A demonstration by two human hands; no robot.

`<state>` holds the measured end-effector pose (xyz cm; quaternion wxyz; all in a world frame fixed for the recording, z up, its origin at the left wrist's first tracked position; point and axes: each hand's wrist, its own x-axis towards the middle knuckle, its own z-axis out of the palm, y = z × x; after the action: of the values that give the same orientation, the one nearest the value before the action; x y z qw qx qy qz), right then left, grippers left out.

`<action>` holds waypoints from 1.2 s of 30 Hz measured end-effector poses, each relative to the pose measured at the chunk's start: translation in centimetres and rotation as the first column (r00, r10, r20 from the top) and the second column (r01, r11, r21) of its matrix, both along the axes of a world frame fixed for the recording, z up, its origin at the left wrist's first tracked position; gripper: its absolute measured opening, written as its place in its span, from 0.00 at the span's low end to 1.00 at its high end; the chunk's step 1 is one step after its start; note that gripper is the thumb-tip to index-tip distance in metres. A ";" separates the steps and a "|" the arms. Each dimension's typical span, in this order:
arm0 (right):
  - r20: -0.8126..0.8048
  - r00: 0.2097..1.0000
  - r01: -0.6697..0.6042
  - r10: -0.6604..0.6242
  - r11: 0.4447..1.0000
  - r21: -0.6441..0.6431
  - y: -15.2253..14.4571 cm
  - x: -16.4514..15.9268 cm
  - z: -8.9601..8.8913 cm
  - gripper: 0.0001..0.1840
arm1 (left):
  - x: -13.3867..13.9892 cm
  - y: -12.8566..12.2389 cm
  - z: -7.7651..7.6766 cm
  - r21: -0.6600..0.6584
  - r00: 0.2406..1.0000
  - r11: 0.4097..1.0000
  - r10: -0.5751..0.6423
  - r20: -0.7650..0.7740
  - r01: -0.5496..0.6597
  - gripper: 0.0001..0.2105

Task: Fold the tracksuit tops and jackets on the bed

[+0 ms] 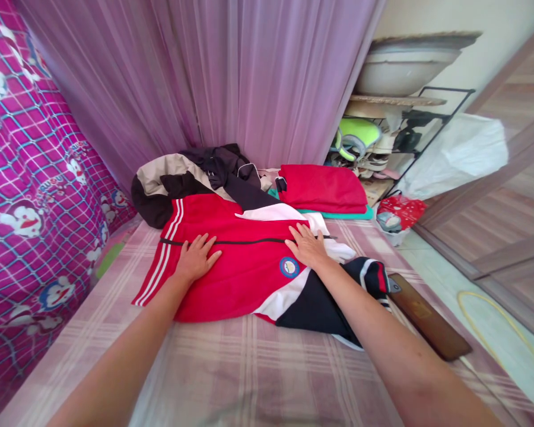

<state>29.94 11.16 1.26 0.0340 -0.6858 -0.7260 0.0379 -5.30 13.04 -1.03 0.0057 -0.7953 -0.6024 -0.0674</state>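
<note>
A red, white and navy zip-up track jacket [235, 279] lies spread front side up on the plaid bedsheet, its hem with white stripes toward the left and its collar toward the right. My left hand [196, 257] rests flat on the red front near the hem, fingers spread beside the dark zipper. Near the collar, my right hand [308, 246] presses on the jacket with its fingers apart, just above a round blue badge [289, 267]. One navy sleeve [323, 302] reaches toward me on the right; the other extends toward the back.
Behind the jacket lie a heap of dark and beige clothes [169, 172] and folded red clothing [323, 188] on a green piece. A brown phone case [429, 314] with a cable sits at the right edge. Purple curtains [249, 77] hang behind; a rack [445, 121] stands back right.
</note>
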 end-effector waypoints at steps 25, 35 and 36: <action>-0.565 0.759 -0.402 0.323 0.915 -0.017 -8.9 3.8 2.6 0.17 | -5.6 -10.3 3.7 0.018 0.859 0.892 -0.440 0.264 0.451 0.16; -0.464 0.775 -0.525 0.429 0.846 -0.094 -12.6 2.2 3.9 0.13 | -6.4 -9.8 3.8 -0.012 0.879 0.880 -0.474 0.055 0.475 0.17; -0.508 0.770 -0.488 0.387 0.869 -0.077 -12.5 2.8 3.9 0.14 | -6.4 -9.8 3.8 0.011 0.888 0.889 -0.459 0.038 0.459 0.16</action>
<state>32.75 -1.31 5.12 0.1311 -0.4655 -0.8270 0.2866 -11.75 3.23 2.78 -0.0218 -0.9135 -0.3976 -0.0830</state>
